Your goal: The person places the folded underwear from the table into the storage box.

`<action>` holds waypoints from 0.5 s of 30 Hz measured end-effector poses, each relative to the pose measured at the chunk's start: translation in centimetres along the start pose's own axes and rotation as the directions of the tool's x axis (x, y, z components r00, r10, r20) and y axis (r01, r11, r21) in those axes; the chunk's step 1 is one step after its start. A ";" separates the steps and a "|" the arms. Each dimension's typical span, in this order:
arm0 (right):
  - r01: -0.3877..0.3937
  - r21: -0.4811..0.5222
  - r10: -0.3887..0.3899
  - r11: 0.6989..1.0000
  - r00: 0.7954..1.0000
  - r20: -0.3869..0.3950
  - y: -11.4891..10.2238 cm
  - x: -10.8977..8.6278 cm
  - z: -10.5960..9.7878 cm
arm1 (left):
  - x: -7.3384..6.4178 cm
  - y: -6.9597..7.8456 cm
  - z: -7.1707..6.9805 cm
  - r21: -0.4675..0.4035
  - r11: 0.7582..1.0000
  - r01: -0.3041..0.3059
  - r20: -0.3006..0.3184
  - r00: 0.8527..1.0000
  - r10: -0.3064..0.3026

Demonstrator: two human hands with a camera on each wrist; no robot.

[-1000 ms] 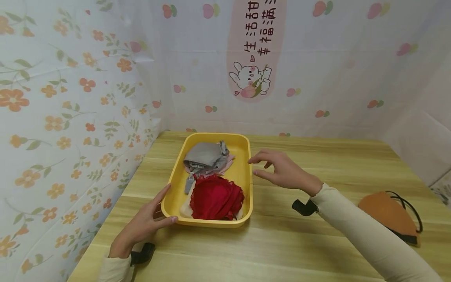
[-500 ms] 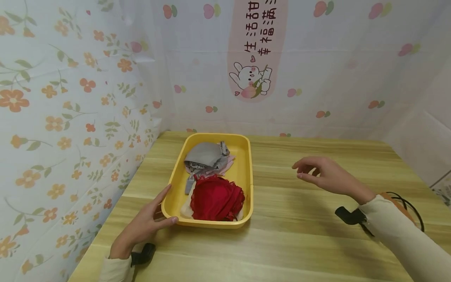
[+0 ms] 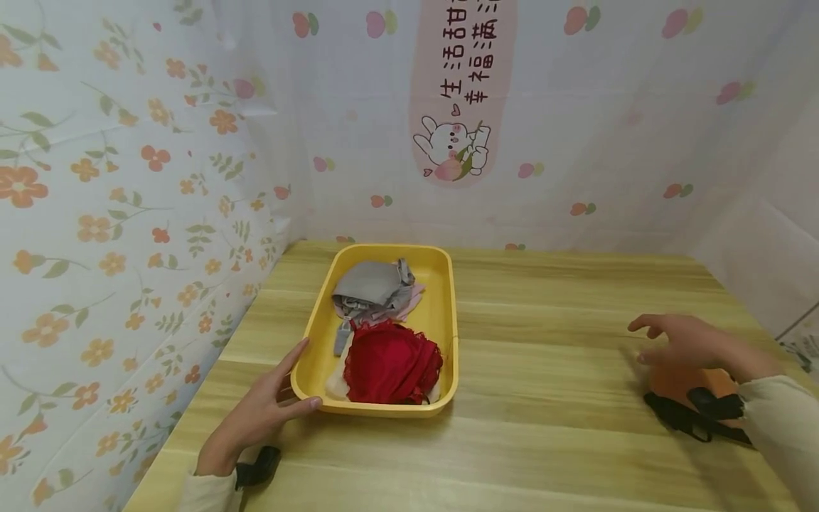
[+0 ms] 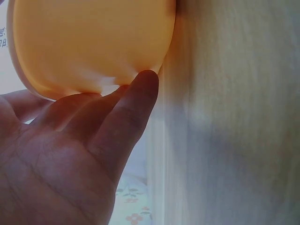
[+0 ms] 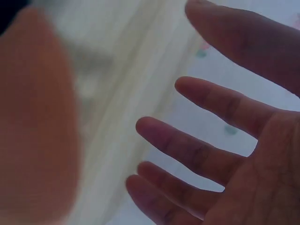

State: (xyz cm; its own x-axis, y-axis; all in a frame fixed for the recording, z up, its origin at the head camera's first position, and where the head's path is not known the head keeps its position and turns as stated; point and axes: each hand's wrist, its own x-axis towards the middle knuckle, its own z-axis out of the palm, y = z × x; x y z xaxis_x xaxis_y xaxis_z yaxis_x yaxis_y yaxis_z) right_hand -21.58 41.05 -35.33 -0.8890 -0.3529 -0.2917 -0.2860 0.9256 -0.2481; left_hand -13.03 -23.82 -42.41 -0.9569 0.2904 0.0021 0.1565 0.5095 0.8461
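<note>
A yellow tray (image 3: pixel 456 355) holds a red lace bra (image 3: pixel 392 361) at its near end and a folded grey bra (image 3: pixel 367 281) with pinkish cloth under it at the far end. At the near left corner, my left hand (image 3: pixel 259 409) rests spread, index finger along the side and thumb on the front. Its fingers (image 4: pixel 124 112) press the outer wall in the left wrist view. My right hand (image 3: pixel 694 345), slightly blurred, hovers by an orange bra (image 3: pixel 723 384) with black straps and band. The right wrist view has its fingers (image 5: pixel 187 145) spread with nothing between them.
Underneath is a wood-grain table (image 3: pixel 544 441). A flowered cloth (image 3: pixel 121 235) hangs along the left, and a printed cloth (image 3: pixel 544 128) stands behind the table. Some cream cloth (image 3: pixel 337 380) shows beneath the red bra.
My right hand has moved right, away from the tray's right edge to the orange bra. The bra's black band now lies toward the front. My left hand and the tray have stayed put.
</note>
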 end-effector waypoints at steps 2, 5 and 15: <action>-0.001 0.007 0.001 1.000 1.000 0.004 1.4 -0.5 0.5 | -0.1 -0.1 0.1 0.000 1.000 0.003 0.001 1.000 -0.003; 0.009 0.010 -0.009 1.000 1.000 0.003 3.3 -1.2 1.0 | -0.2 -0.2 0.1 -0.001 1.000 0.007 0.000 1.000 -0.007; -0.033 0.134 0.008 0.990 0.982 0.188 7.1 -2.2 2.2 | -0.3 0.1 -0.2 0.023 1.000 -0.003 -0.006 1.000 0.004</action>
State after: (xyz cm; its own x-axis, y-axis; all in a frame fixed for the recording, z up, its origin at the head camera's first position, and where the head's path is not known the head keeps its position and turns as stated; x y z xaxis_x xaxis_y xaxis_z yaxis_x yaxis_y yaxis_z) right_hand -20.89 48.05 -38.47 -0.8080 -0.3653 -0.4623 -0.2058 0.9102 -0.3594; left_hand -12.82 -24.04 -42.24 -0.9578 0.2874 0.0082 0.1653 0.5272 0.8335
